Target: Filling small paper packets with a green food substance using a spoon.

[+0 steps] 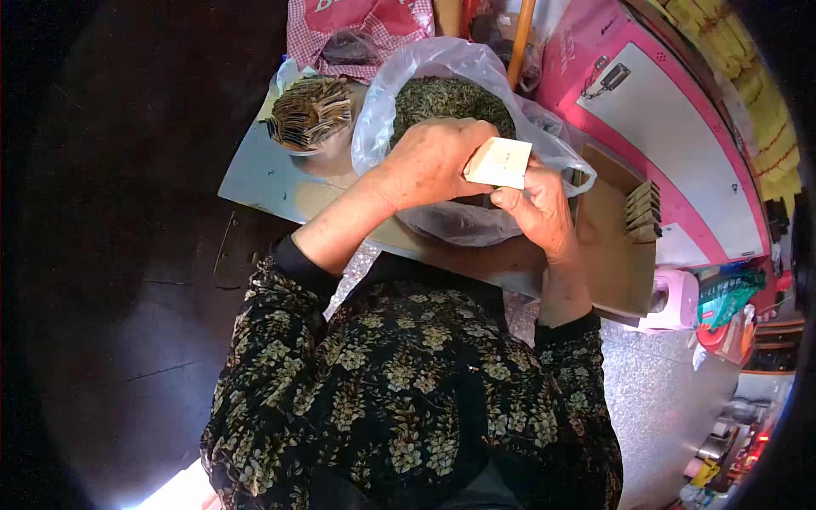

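Note:
A small cream paper packet (500, 163) bearing faint print is held between my two hands above an open clear plastic bag (371, 131). My left hand (440, 160) grips its left side with curled fingers. At its right and lower edge, my right hand (540, 205) pinches with the thumb and fingers; some fingertips are hidden behind the paper. Dark green-brown dried leaves (449, 99), possibly tea, fill the bag just beyond my hands. Left of the bag, many flat brownish paper pieces (310, 113) stand packed in a pale round bowl (328, 148).
A shallow cardboard box (609, 271) on the right holds several filled packets (642, 211) in a row. Behind it stands a pink-and-white cabinet (663, 108). A wooden pole (521, 44) and a red checked bag (306, 38) are at the back; a pink plastic jug (679, 299) is on the right.

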The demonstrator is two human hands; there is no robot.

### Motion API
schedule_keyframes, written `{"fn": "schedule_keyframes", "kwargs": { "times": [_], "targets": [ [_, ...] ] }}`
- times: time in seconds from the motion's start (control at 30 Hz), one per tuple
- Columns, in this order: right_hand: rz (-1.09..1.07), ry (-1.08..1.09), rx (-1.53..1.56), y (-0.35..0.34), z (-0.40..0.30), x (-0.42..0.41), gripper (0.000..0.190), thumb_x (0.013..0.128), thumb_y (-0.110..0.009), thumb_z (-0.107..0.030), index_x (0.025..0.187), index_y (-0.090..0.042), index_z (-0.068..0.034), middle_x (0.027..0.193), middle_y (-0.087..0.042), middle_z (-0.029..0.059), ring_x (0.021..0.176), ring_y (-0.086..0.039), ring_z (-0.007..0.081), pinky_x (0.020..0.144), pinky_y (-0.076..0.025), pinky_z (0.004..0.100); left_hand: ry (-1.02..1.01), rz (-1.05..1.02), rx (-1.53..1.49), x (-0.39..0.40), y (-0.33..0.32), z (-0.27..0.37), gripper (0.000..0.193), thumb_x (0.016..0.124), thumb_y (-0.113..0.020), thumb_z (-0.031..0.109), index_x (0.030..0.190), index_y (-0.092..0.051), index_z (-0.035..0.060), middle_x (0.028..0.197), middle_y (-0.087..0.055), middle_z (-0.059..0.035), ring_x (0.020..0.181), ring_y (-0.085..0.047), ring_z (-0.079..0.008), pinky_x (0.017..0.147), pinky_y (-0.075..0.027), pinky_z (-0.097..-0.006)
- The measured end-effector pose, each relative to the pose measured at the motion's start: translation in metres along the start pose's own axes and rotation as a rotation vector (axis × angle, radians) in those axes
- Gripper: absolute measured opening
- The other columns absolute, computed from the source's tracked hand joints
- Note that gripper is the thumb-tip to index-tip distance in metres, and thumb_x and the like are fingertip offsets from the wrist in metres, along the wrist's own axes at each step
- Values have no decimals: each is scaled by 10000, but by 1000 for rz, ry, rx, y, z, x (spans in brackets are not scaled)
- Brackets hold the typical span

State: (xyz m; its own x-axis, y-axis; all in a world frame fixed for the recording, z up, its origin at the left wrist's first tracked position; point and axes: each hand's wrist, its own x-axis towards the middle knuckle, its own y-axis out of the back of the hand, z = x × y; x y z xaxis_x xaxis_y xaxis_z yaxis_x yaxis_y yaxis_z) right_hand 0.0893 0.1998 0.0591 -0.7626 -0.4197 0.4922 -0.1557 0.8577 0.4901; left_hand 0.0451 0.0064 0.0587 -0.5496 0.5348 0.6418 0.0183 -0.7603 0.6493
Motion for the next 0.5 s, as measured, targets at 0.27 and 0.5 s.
{"fn": "schedule_keyframes", "kwargs": {
  "times": [0.27,0.5],
  "targets": [
    [29,-70,49,15,-6,-6,303,849,-675,-215,997,-651,49,1025,-661,85,923,-594,137,815,-459,280,169,26,-181,3,-15,19,451,670,-805,300,989,-590,65,873,-640,-131,828,-635,-346,703,-500,-420],
    [117,-266,-109,3,38,-11,226,813,-537,6,1001,-662,18,903,-677,79,777,-619,162,712,-486,283,420,97,-473,-34,-6,-16,601,646,-867,208,1142,-579,27,965,-669,-86,873,-632,-148,780,-503,-298]
  ]
}}
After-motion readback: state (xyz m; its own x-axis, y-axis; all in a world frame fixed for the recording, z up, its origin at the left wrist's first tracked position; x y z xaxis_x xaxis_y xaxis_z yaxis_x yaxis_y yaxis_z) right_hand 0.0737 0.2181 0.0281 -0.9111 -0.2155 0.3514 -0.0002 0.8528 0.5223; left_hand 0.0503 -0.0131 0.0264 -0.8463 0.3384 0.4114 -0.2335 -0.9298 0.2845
